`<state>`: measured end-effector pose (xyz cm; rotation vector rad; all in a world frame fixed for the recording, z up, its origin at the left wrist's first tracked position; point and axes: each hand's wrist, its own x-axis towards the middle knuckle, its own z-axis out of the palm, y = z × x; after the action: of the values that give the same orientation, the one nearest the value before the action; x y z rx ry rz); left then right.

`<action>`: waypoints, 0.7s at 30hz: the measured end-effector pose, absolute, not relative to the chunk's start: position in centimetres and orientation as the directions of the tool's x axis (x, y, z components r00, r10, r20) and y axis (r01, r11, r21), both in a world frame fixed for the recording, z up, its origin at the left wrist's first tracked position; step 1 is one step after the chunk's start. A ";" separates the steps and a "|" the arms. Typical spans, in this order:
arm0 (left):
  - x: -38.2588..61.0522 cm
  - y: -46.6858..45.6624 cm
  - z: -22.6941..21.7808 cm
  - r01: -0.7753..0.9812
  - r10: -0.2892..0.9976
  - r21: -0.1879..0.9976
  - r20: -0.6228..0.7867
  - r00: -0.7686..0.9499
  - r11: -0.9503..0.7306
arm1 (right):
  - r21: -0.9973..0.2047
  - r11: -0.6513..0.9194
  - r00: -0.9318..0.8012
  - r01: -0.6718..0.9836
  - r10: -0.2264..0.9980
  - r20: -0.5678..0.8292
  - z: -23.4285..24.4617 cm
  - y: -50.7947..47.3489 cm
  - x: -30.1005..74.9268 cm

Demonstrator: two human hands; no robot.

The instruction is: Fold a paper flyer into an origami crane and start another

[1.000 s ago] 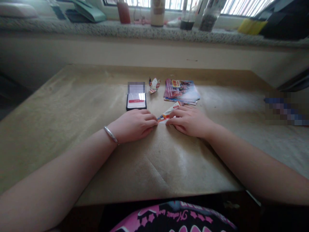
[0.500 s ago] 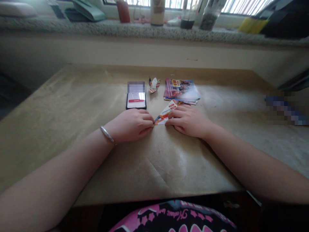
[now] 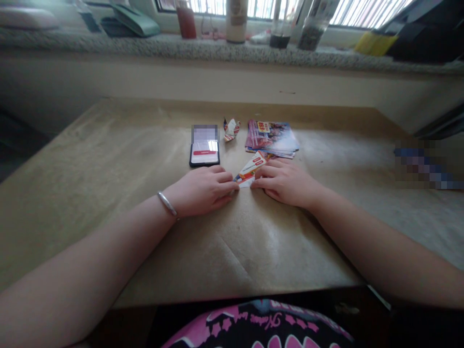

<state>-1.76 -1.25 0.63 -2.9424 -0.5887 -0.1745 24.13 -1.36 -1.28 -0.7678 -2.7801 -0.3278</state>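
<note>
A small folded piece of printed paper [image 3: 249,170], red, white and orange, lies on the brown paper-covered table [image 3: 108,159]. My left hand [image 3: 201,190], with a silver bangle on the wrist, pinches its near left corner with curled fingers. My right hand [image 3: 286,181] presses down on its right side, fingers bent over the paper. Both hands rest on the table, almost touching each other.
A phone [image 3: 205,151] with a lit screen lies just beyond my left hand. A small folded paper figure [image 3: 231,129] and a stack of colourful leaflets [image 3: 271,137] lie behind. Jars and bottles stand on the stone windowsill [image 3: 217,46].
The free end of the folded paper lifted a little and then came lower again. My hands shifted only slightly and stay on the paper.
</note>
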 end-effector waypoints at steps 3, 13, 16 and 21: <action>-1.8 -1.2 0.6 0.391 0.375 -0.096 0.156 0.914 -0.915 | 0.139 0.836 -0.831 0.530 0.481 0.280 -1.2 -1.5 24.4; -2.2 -1.2 0.7 0.399 0.395 -0.032 0.092 0.914 -0.916 | 0.142 0.828 -0.831 0.542 0.503 0.239 -1.1 -1.7 25.3; -2.2 -1.1 0.8 0.398 0.395 -0.017 0.103 0.913 -0.917 | 0.155 0.825 -0.831 0.543 0.503 0.237 -1.2 -1.7 25.5; -2.3 -1.1 0.9 0.396 0.392 -0.010 0.117 0.913 -0.918 | 0.165 0.810 -0.821 0.563 0.527 0.219 -1.3 -1.8 26.0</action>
<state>-2.29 -1.08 0.87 -3.0393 -0.6258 -0.1759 25.96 -1.84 -1.27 -0.8588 -2.8319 -0.3342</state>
